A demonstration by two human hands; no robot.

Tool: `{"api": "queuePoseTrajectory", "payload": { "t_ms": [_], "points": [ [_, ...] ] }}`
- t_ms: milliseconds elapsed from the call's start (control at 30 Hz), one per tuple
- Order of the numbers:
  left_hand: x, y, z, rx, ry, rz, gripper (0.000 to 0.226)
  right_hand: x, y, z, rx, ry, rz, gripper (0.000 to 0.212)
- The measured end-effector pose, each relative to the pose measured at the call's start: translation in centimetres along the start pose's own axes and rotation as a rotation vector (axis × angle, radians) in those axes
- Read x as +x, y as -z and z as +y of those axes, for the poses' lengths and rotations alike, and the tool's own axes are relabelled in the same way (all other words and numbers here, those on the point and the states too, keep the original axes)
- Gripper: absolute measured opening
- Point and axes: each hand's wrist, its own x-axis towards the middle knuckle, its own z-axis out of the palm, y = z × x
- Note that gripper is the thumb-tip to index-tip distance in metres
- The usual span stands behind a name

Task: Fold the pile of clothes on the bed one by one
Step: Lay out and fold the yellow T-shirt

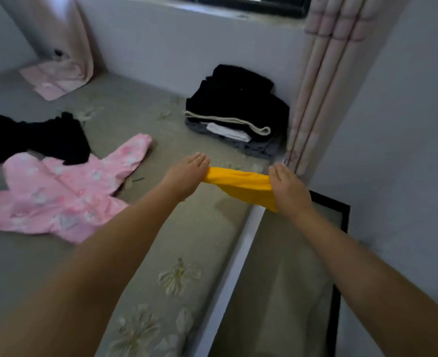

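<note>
Head view, wide angle, looking down over a bed [125, 117] covered in a grey-green sheet with pale flower print. Far left: a black garment [32, 139] lies crumpled and unfolded on the sheet, its lower edge overlapping the top of a pink patterned onesie [63, 191], which is spread flat with one sleeve pointing toward the bed's middle. Behind these, at the wall, a pink curtain [66, 42] hangs down with its hem resting on the bed. Centre: left hand [187, 173], back of the hand up, fingers extended forward; grip is on the left end of a yellow garment [241, 185], the cloth emerging from under the palm. The yellow garment is bunched into a band stretched between both hands, held above the bed near its right edge. Further back, against the wall, a folded stack of clothes [236, 112] sits on the bed, mostly black with grey and white layers below. Right: right hand [290, 189], grip closed on the garment's other end, thumb side up. Right of the stack, a second pink curtain [323, 81] hangs in pleats. Below the right hand, a black-framed panel [341, 217] stands beside the bed.
</note>
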Motion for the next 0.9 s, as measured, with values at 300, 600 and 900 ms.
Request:
{"api": "queuePoseTrajectory", "payload": {
  "t_ms": [300, 600, 900],
  "points": [
    [19.5, 7.1, 0.4, -0.001, -0.058, 0.178, 0.06, 13.3, 3.5, 14.2, -0.115, -0.104, 0.04, 0.048],
    [36.4, 10.6, -5.0, 0.028, -0.117, 0.115, 0.061, 28.6, 2.8, 21.6, -0.194, -0.067, 0.1, 0.044],
    [47.6, 10.4, -10.8, 0.126, 0.087, -0.007, 0.059, 42.2, -3.2, 27.3, -0.028, 0.105, -0.024, 0.051]
  ]
}}
